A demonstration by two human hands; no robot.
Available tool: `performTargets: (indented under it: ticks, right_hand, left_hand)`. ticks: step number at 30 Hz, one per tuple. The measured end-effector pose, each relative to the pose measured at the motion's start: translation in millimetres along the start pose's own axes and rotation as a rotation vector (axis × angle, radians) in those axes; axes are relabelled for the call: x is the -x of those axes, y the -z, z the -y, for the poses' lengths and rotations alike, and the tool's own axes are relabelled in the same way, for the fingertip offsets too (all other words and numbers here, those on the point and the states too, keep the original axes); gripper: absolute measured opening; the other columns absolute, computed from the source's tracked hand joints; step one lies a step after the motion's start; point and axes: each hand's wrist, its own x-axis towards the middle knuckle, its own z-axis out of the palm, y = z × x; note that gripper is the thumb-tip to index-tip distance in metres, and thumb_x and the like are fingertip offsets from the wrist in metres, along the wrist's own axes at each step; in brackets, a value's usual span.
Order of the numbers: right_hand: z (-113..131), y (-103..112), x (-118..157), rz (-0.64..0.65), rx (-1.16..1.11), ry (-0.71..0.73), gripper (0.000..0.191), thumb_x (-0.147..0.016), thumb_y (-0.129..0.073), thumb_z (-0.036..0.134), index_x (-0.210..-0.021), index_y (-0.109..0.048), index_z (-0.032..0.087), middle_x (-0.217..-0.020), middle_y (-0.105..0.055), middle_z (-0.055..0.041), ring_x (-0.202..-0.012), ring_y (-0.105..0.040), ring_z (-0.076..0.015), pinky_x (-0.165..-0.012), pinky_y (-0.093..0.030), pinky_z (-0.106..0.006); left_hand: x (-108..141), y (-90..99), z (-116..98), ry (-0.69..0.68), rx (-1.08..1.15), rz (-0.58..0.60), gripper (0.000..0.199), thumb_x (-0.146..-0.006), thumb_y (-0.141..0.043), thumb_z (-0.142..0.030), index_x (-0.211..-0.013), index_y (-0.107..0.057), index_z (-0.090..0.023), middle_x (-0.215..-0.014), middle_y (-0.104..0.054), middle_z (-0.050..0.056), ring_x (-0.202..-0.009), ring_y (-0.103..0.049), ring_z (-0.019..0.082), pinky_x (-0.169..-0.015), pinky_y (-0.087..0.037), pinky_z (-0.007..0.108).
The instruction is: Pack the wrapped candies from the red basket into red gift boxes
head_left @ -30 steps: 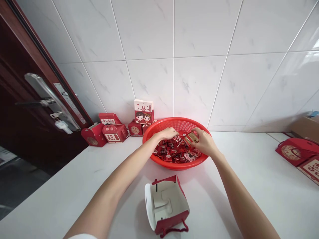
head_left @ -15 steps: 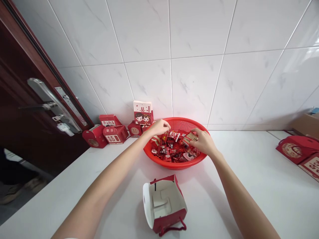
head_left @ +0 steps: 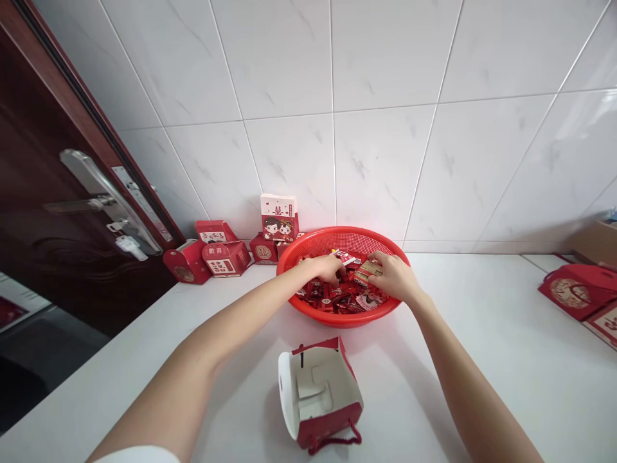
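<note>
Inside the red plastic basket [head_left: 343,319] lies a heap of red-wrapped candies [head_left: 340,301]. My left hand [head_left: 328,268] reaches down into them, its fingers curled and the tips partly hidden; what they grip, if anything, cannot be made out. A red-and-white packet [head_left: 345,258] lies just beyond it. My right hand [head_left: 393,276] is over the basket's right side, thumb and fingers closed on a gold snack packet [head_left: 368,272]. Nearer me stands an open gift box [head_left: 330,424], red outside and white inside, with a red cord handle; nothing shows in it.
Several red gift boxes [head_left: 226,258] stand along the wall at the left, and one with two cartoon figures [head_left: 279,222] rests on others behind the basket. More red boxes [head_left: 573,289] and a cardboard box [head_left: 595,241] are at the right. A dark door [head_left: 53,161] borders the left.
My left hand has moved from the basket's far left rim down and right into the candies. My right hand stays at the gold packet. The open gift box has not moved.
</note>
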Motion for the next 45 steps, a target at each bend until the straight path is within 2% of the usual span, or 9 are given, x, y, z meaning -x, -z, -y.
performTargets:
  ticks: [6, 10, 14, 20, 25, 32, 36, 41, 45]
  right_hand:
    - [0.0, -0.4, -0.5, 0.006, -0.004, 0.012, 0.040, -0.081, -0.065, 0.019, -0.121, -0.063, 0.019, -0.116, -0.072, -0.0102, -0.105, -0.063, -0.0271, -0.071, -0.040, -0.029]
    - [0.1, -0.9, -1.1, -0.002, -0.012, 0.013, 0.039, -0.080, -0.064, 0.019, -0.119, -0.063, 0.020, -0.110, -0.074, -0.0091, -0.103, -0.063, -0.0268, -0.069, -0.039, -0.029]
    - [-0.2, -1.5, -1.6, 0.001, -0.010, 0.009, 0.037, -0.079, -0.065, 0.018, -0.116, -0.064, 0.020, -0.104, -0.075, -0.0080, -0.099, -0.064, -0.0262, -0.067, -0.039, -0.028]
    - [-0.9, -2.0, -1.9, -0.011, -0.003, 0.018, 0.039, -0.079, -0.065, 0.018, -0.118, -0.064, 0.021, -0.109, -0.074, -0.0088, -0.101, -0.064, -0.0268, -0.068, -0.039, -0.029]
    - [-0.6, -1.3, -1.7, -0.001, -0.001, 0.025, 0.037, -0.080, -0.065, 0.018, -0.117, -0.064, 0.020, -0.111, -0.074, -0.0082, -0.106, -0.063, -0.0273, -0.069, -0.039, -0.029]
    - [-0.5, -1.2, -1.4, -0.004, 0.009, 0.023, 0.039, -0.081, -0.065, 0.017, -0.119, -0.064, 0.020, -0.112, -0.073, -0.0100, -0.106, -0.063, -0.0280, -0.068, -0.040, -0.029]
    - [0.1, -0.5, -1.3, -0.002, 0.011, 0.023, 0.038, -0.081, -0.065, 0.016, -0.118, -0.064, 0.021, -0.110, -0.074, -0.0084, -0.106, -0.063, -0.0272, -0.069, -0.040, -0.028]
    - [2.1, 0.1, -1.4, 0.003, 0.007, 0.001, 0.031, -0.083, -0.064, 0.019, -0.114, -0.065, 0.021, -0.111, -0.073, -0.0087, -0.108, -0.064, -0.0265, -0.067, -0.040, -0.027]
    - [3.4, 0.9, -1.0, 0.018, 0.006, -0.007, 0.037, -0.081, -0.065, 0.018, -0.118, -0.066, 0.020, -0.107, -0.074, -0.0091, -0.106, -0.065, -0.0281, -0.068, -0.041, -0.029]
  left_hand:
    - [6.6, -0.9, -13.4, 0.017, -0.067, 0.035, 0.035, -0.058, -0.080, -0.014, -0.092, -0.074, -0.021, -0.092, -0.071, 0.005, -0.089, -0.066, 0.027, -0.077, -0.049, 0.030]
    - [10.5, 6.0, -8.2, 0.052, -0.061, 0.001, 0.021, -0.060, -0.078, -0.020, -0.079, -0.069, -0.019, -0.077, -0.065, 0.003, -0.078, -0.063, 0.024, -0.067, -0.046, 0.028]
    - [13.6, 11.9, -2.8, 0.084, -0.028, -0.041, 0.012, -0.066, -0.071, -0.022, -0.076, -0.065, -0.019, -0.073, -0.062, 0.002, -0.072, -0.059, 0.021, -0.061, -0.042, 0.028]
    - [15.2, 7.5, -15.2, 0.079, 0.042, 0.066, 0.011, -0.058, -0.063, -0.010, -0.062, -0.059, -0.020, -0.055, -0.054, -0.002, -0.054, -0.050, 0.016, -0.052, -0.035, 0.028]
    - [14.7, 4.8, -27.5, 0.027, 0.084, 0.116, 0.017, -0.060, -0.075, -0.022, -0.063, -0.058, -0.021, -0.057, -0.055, -0.005, -0.058, -0.052, 0.016, -0.054, -0.036, 0.027]
    - [12.3, -3.2, -28.3, 0.012, 0.175, 0.154, 0.037, -0.062, -0.085, -0.042, -0.057, -0.055, -0.021, -0.053, -0.050, -0.006, -0.054, -0.047, 0.013, -0.054, -0.034, 0.027]
    - [10.8, -2.6, -26.3, 0.011, 0.253, 0.106, 0.031, -0.061, -0.085, -0.027, -0.052, -0.056, -0.020, -0.051, -0.052, -0.006, -0.056, -0.048, 0.013, -0.057, -0.036, 0.027]
    - [18.6, 10.3, -16.1, 0.000, 0.375, 0.028, 0.001, -0.067, -0.075, -0.020, -0.067, -0.074, -0.020, -0.069, -0.069, -0.002, -0.072, -0.060, 0.016, -0.069, -0.044, 0.026]
    - [29.7, 16.7, -3.1, 0.013, 0.484, -0.043, 0.018, -0.075, -0.071, -0.033, -0.080, -0.078, -0.018, -0.079, -0.073, 0.002, -0.076, -0.061, 0.017, -0.071, -0.046, 0.028]
